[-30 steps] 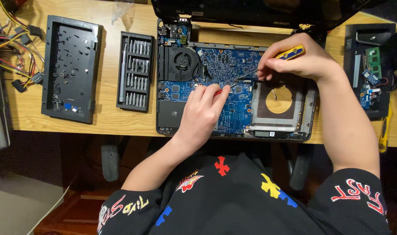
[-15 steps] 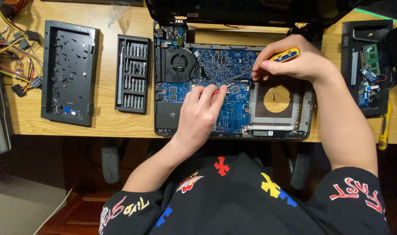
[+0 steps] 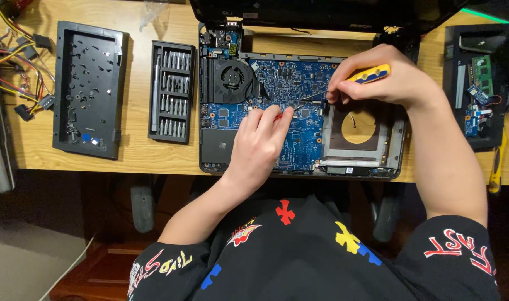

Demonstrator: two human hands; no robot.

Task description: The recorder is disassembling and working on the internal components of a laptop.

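Resting flat on the blue circuit board [image 3: 299, 134] of the opened laptop [image 3: 302, 111], my left hand [image 3: 260, 145] has its fingers together, their tips pressing near the board's centre; it grips nothing that I can see. My right hand [image 3: 385, 78], at about two o'clock from the left, is clamped on a yellow-and-blue screwdriver [image 3: 369, 73], whose thin shaft slants toward nine o'clock and meets the board just beside the left fingertips (the exact contact point is too small to tell). A round black cooling fan [image 3: 232, 78] sits at eleven o'clock from the left hand. An empty metal drive bay [image 3: 357, 125] with a circular cut-out lies at three o'clock from it, below the right hand. On the wooden table [image 3: 137, 156], well apart at nine o'clock, stands a black tray of screwdriver bits [image 3: 171, 92]; farther the same way lies a black plastic cover panel [image 3: 90, 89]. At three o'clock, past the right forearm, a black tray [image 3: 477, 83] holds small green boards.
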